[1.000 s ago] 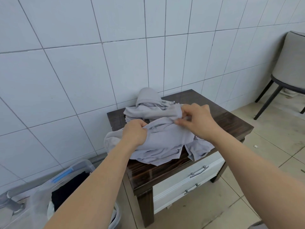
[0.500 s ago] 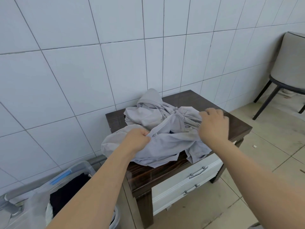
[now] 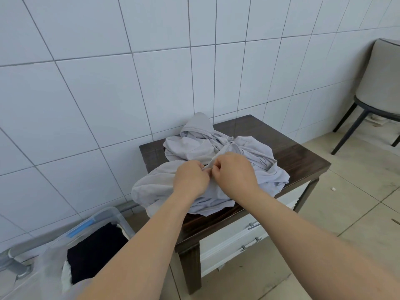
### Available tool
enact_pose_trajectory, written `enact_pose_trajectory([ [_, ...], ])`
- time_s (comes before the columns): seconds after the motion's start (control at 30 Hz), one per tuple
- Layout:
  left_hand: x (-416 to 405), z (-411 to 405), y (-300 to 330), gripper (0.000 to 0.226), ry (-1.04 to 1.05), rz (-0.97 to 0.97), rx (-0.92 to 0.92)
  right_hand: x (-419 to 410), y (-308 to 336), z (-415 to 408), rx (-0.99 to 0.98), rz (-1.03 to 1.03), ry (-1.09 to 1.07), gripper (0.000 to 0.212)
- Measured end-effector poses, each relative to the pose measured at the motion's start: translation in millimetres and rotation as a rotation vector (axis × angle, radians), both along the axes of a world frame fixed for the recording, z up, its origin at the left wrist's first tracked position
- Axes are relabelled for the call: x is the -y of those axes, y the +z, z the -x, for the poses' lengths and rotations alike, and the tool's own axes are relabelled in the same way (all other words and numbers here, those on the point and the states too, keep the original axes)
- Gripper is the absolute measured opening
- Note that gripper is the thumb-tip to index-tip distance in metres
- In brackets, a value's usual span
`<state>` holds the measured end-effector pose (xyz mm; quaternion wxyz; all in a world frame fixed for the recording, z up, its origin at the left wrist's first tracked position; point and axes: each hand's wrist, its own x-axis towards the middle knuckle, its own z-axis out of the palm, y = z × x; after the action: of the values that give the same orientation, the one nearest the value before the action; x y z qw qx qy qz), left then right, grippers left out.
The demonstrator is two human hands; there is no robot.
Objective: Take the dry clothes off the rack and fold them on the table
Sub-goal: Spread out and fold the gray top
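A crumpled heap of light grey clothes (image 3: 244,150) lies on a small dark wooden table (image 3: 298,156) against the tiled wall. Both hands meet over the middle of the heap. My left hand (image 3: 190,178) pinches a narrow fold of the grey cloth, and my right hand (image 3: 234,173) grips the same fold right beside it, knuckles almost touching. Part of the heap hangs over the table's front left edge. No drying rack is in view.
A clear plastic bin (image 3: 104,217) with dark clothing inside stands on the floor at the lower left. White drawers (image 3: 238,241) sit under the table. A grey chair (image 3: 378,83) stands at the far right on the tiled floor.
My right hand has come back left from the heap's right side and now meets my left hand on one fold. The left hand has hardly moved.
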<state>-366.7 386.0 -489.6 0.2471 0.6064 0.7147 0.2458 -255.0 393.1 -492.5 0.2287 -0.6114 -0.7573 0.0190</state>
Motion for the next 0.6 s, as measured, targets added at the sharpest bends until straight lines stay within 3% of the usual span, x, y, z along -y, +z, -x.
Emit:
enact_pose_trajectory([
  [0.1, 2.1, -7.3, 10.5, 0.023, -0.021, -0.048, -0.052, -4.8, 7.7, -9.0, 0.073, -0.074, -0.117, 0.018],
  [0.27, -0.6, 20.5, 28.4, 0.017, -0.053, -0.097, -0.140, -34.8, 31.4, -84.0, -0.011, -0.091, -0.419, 0.021],
  [0.43, -25.4, 55.6, 39.5, 0.022, 0.153, -0.136, -0.212, -50.7, 48.1, -138.6, -0.092, -0.203, -0.577, 0.027],
  [0.53, -44.0, 69.0, 52.3, 0.028, 0.387, -0.158, -0.354, -55.8, 57.5, -161.2, -0.229, -0.209, -0.718, 0.028],
  [0.6, -57.3, 77.1, 59.0, 0.032, 0.474, -0.153, -0.349, -55.6, 60.8, -168.2, -0.312, -0.222, -0.737, 0.024],
])
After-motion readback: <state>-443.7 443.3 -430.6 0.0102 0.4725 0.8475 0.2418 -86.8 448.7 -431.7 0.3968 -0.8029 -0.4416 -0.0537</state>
